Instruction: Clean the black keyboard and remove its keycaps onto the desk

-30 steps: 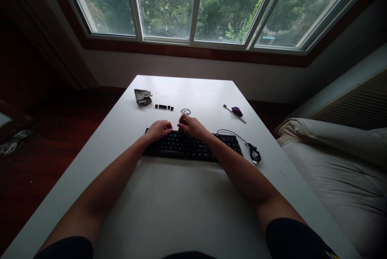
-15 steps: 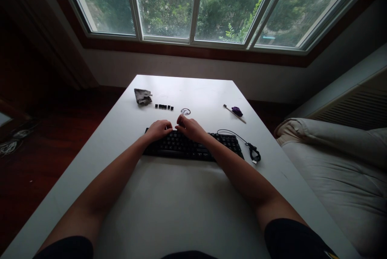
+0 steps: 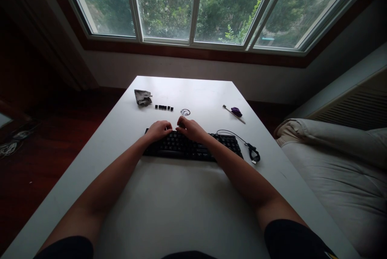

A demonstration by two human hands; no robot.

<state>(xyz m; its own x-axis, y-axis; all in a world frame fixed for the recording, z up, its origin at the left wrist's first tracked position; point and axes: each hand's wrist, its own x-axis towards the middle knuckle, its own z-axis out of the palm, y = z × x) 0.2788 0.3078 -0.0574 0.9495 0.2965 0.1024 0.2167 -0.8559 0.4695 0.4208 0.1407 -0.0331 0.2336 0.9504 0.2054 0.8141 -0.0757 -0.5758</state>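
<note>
A black keyboard (image 3: pixel 193 152) lies on the white table in front of me. My left hand (image 3: pixel 159 130) rests over its back left part, fingers curled down at the back edge. My right hand (image 3: pixel 192 129) is just right of it, over the back row of keys, with thumb and fingers pinched together. What the pinch holds is too small and dark to make out. Just beyond those fingers is a small round dark-rimmed thing (image 3: pixel 185 112); whether it touches the hand I cannot tell. Several loose black keycaps (image 3: pixel 163 107) stand in a row behind my left hand.
A crumpled grey cloth (image 3: pixel 143 97) lies at the table's back left. Toward the back right are a thin brush (image 3: pixel 238 118) and a purple crumpled thing (image 3: pixel 236 111). The keyboard's bundled cable (image 3: pixel 254 154) lies at its right. Beyond the table's right edge stands a pale padded seat (image 3: pixel 332 158).
Both hands stay almost in place at the back of the keyboard; the fingers of the right hand shift very slightly. The view has moved a little, and the objects lie as before.
</note>
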